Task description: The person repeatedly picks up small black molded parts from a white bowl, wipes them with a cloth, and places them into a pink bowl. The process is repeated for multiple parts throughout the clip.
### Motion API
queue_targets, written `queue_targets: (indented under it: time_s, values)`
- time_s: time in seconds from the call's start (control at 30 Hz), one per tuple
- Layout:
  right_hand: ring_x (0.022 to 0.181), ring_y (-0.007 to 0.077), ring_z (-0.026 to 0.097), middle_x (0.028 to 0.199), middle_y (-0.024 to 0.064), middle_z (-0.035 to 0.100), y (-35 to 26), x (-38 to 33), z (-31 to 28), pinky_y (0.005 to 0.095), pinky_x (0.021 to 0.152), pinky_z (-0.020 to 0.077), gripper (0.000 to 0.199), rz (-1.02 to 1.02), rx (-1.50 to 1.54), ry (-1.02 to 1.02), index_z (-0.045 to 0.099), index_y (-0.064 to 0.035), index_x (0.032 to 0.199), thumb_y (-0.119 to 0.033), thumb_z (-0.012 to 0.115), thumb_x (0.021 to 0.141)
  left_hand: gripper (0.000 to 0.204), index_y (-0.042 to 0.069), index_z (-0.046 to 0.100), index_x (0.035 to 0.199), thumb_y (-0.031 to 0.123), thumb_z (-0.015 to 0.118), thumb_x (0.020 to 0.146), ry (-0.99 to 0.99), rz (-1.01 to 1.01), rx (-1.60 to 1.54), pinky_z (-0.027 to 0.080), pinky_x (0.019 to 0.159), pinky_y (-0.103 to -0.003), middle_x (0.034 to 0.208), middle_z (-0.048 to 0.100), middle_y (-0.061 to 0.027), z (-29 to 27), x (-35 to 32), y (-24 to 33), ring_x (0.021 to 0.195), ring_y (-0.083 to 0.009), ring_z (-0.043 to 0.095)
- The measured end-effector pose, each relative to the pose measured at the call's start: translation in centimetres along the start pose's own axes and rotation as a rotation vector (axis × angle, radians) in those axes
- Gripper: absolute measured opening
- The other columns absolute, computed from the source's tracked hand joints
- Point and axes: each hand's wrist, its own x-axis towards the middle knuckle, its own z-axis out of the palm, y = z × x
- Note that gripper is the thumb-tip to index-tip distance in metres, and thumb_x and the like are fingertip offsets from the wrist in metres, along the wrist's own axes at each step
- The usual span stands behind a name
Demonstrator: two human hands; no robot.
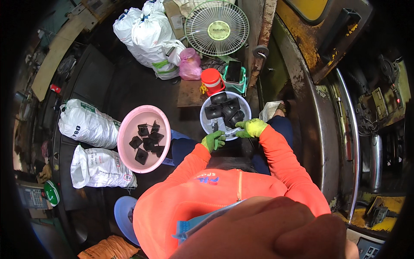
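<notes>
My left hand (213, 141), in a green glove, is at the near left rim of a pale blue basin (203, 125). Its fingers are curled together, and what they hold, if anything, is too small to make out. At the near right rim is my right hand (253, 127) in a yellow-green glove, its fingers apart and pointing inward over the basin. Several black moulded rubber-like pieces (214, 112) are heaped in the basin, mostly toward its far side. A small dark piece (215, 127) lies near my left fingertips.
Left of me stands a pink basin (123, 142) with several black square-based pieces. Beyond the blue basin are a red jug (211, 77), a teal basket (241, 86) and a fan (217, 30). White sacks (88, 121) lie at left. A metal machine (319, 125) rises at right.
</notes>
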Motion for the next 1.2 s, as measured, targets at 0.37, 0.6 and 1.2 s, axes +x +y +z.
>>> queue_targets:
  time_s: [0.37,0.6,1.2]
  values:
    - [0.116,0.0315,0.057,0.126,0.0128,0.06,-0.1,1.0,0.4,0.0395,0.098,0.0437,0.06,0.033,-0.02,-0.026,0.053,-0.0188,0.133,-0.05,0.06,0.083,0.04,0.002,0.055,0.115,0.032,0.057,0.089,0.005,-0.033,-0.019,0.046,0.059,-0.031,0.084,0.061,-0.0082,-0.5,0.9,-0.4,0.063,-0.0183,0.057]
    - [0.12,0.0306,0.054,0.13,0.0127,0.057,0.1,1.5,0.8,0.0383,0.101,0.041,0.061,0.032,-0.02,-0.044,0.052,-0.018,0.134,-0.05,0.06,0.083,0.035,0.002,0.057,0.109,0.03,0.058,0.088,0.002,-0.025,0.001,0.048,0.06,-0.031,0.082,0.061,-0.0087,-0.3,0.8,-0.2,0.064,-0.0197,0.058]
    - [0.121,0.0314,0.053,0.13,0.0135,0.057,0.4,2.0,1.1,0.0386,0.101,0.0409,0.06,0.014,0.012,-0.037,0.052,-0.0152,0.134,-0.048,0.06,0.084,0.039,-0.003,0.057,0.109,0.029,0.06,0.086,0.038,-0.01,0.027,0.049,0.063,-0.033,0.088,0.062,-0.014,0.0,0.5,0.1,0.068,-0.023,0.06]
